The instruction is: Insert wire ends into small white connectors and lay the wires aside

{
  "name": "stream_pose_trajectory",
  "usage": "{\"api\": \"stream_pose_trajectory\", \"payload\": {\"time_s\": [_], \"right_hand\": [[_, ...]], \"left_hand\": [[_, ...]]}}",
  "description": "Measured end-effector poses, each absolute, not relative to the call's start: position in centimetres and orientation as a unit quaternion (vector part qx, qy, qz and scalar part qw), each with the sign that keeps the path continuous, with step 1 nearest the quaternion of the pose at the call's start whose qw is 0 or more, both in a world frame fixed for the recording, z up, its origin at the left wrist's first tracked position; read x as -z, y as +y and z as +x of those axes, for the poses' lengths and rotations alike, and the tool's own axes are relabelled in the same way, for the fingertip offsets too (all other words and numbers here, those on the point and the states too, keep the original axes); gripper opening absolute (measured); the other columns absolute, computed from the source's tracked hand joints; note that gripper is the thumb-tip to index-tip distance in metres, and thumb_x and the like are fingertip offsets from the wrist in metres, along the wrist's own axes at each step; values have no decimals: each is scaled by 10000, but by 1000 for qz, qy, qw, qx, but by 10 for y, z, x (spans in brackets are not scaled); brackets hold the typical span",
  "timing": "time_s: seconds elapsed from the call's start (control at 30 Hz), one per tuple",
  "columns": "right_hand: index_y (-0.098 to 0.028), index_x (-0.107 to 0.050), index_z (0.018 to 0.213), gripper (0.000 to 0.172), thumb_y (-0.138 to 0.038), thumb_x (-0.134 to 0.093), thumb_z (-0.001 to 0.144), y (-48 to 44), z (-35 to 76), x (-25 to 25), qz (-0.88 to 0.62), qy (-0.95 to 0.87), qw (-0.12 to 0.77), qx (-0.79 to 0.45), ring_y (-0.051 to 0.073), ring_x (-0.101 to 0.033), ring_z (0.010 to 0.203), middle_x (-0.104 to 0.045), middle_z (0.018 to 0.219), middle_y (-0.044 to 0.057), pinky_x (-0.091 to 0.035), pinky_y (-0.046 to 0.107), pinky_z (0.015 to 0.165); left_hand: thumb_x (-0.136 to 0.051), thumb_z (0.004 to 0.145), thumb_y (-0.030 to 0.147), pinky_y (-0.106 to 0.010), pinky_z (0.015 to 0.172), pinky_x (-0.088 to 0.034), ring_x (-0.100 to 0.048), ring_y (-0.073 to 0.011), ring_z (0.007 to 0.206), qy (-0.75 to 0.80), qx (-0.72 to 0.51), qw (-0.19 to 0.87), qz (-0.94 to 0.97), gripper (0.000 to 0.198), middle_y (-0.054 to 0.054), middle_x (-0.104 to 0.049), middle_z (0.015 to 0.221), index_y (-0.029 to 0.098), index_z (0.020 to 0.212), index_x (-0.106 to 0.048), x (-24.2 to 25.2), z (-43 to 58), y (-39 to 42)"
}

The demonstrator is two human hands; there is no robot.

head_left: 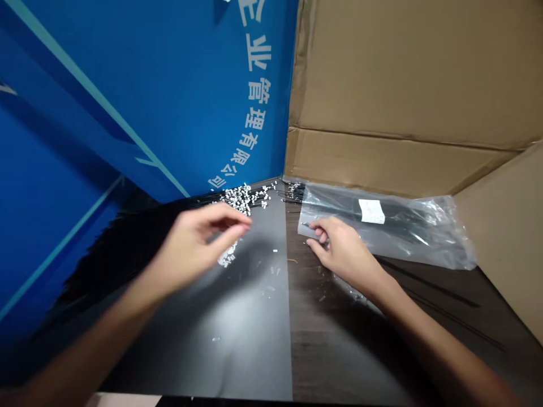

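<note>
My left hand (207, 232) hovers over the grey part of the table, thumb and fingertips pressed together; anything in that pinch is too small to make out. Behind it lies a heap of white connectors (240, 198) on the ends of a thick bundle of black wires (110, 243). At the open left end of a clear plastic bag (419, 226) is my right hand (339, 243), its fingers curled and the thumb tip apart from the index finger. A small dark tip shows by that index finger. Black wires lie inside the bag, with their ends sticking out at its left.
A white label (371, 211) is on the bag. Small clear bits and a white piece (275, 250) are scattered on the table. Loose black wires (432, 282) lie at right. A blue printed panel (190, 85) and a cardboard wall (403, 73) stand behind.
</note>
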State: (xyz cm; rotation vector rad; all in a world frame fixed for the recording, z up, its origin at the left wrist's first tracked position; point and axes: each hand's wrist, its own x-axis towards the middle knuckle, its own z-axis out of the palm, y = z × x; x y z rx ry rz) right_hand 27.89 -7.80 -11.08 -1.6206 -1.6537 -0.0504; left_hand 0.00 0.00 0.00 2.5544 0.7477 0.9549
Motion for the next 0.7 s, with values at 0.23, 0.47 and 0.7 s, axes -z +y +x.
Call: {"api": "stream_pose_trajectory", "payload": {"time_s": [0.23, 0.47, 0.7], "right_hand": [[-190, -729, 950, 137, -95, -641, 996, -67, 281, 134, -653, -676, 340, -14, 257, -696, 868, -700, 971, 95, -557, 371, 791], [-165, -636, 962, 229, -159, -431, 1064, -70, 271, 133, -628, -707, 324, 25, 357, -633, 925, -659, 1014, 194, -529, 510, 881], [-198, -606, 1069, 146, -176, -463, 1088, -86, 242, 137, -574, -718, 395, -11, 236, -689, 865, -698, 983, 96, -539, 344, 776]], "left_hand": [[-761, 973, 180, -324, 741, -617, -699, -170, 760, 255, -262, 140, 920, 260, -80, -762, 1035, 164, 1219, -840, 81, 32, 13], [-630, 1034, 92, -363, 870, -587, -708, -223, 932, 224, -253, 123, 933, 200, -94, -740, 1016, 165, 958, -800, 95, 36, 20], [-527, 1125, 153, -368, 915, -546, -674, -229, 983, 207, -256, 121, 937, 185, -88, -726, 1015, 170, 1031, -686, 90, 33, 5]]}}
